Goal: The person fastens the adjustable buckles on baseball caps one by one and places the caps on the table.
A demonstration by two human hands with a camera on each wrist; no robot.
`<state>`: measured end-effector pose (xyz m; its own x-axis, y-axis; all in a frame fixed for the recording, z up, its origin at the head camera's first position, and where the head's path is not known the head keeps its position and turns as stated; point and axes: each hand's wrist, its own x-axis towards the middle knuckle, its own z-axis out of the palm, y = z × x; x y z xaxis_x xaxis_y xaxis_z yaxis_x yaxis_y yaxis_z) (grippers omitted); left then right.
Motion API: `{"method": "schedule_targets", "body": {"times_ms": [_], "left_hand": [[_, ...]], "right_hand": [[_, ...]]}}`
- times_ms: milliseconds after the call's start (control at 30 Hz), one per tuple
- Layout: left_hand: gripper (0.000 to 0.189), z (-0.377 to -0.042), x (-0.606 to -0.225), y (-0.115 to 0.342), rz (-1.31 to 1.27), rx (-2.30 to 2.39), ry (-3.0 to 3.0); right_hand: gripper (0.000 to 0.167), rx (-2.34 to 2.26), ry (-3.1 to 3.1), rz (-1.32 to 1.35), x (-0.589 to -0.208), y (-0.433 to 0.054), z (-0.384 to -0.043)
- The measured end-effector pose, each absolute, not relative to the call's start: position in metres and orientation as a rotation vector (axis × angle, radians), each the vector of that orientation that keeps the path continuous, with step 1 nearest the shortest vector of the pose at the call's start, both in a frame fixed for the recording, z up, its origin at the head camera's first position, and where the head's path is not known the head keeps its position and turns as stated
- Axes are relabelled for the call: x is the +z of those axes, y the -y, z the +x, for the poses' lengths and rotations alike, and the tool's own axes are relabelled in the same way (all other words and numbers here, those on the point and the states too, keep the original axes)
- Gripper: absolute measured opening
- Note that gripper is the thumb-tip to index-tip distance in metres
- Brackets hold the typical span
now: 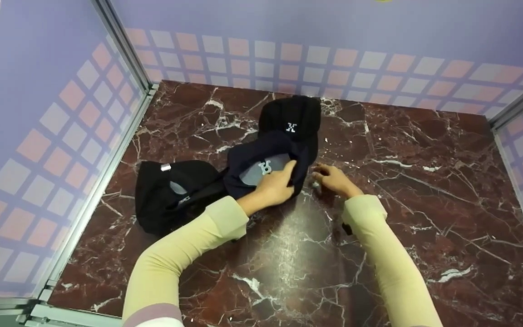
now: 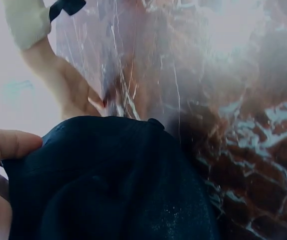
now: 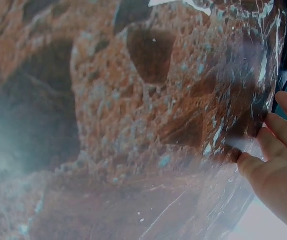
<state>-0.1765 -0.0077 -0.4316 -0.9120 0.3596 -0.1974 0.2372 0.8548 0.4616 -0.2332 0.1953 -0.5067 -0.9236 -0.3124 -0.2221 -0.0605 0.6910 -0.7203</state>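
A navy cap (image 1: 252, 147), with a grey panel bearing a pale letter B, lies in the middle of the table between two black caps. My left hand (image 1: 273, 186) grips its near right edge. In the left wrist view, the thumb lies on the dark cloth (image 2: 108, 170) while the other fingers are partly hidden. To the right of that cap, my right hand (image 1: 334, 179) holds nothing. Its loosely bent fingers (image 3: 278, 131) are right at the tabletop, close to the caps. Behind the navy cap is a black cap (image 1: 288, 111) with a small white mark.
Another black cap (image 1: 152, 195) with a small light tag sits at the left, against the navy one. The dark red marbled table (image 1: 425, 190) is bounded by lilac panels with pink and white squares (image 1: 239, 47) at the back and both sides, set in metal rails (image 1: 93, 200).
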Motion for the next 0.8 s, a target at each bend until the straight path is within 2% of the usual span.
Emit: {"method": "schedule_targets", "body": {"times_ms": [367,467,667,800], "left_hand": [[0.070,-0.154,-0.435,-0.006,0.616,0.583,-2.717],[0.070,-0.149,-0.435,-0.011,0.662,0.543,-2.706],[0.072,-0.141,-0.436,-0.023,0.776,0.435,-2.671],[0.072,-0.139,-0.435,-0.028,0.831,0.410,-2.640]], "right_hand": [[0.039,-1.510,-2.302,-0.113,-0.498,-0.203,-0.235],[0.046,-1.557,-2.247,-0.086,-0.493,-0.206,-0.236],[0.071,-1.547,-2.065,-0.036,-0.484,-0.213,-0.237],[0.073,-1.539,-1.954,-0.009,-0.482,-0.217,-0.237]]}}
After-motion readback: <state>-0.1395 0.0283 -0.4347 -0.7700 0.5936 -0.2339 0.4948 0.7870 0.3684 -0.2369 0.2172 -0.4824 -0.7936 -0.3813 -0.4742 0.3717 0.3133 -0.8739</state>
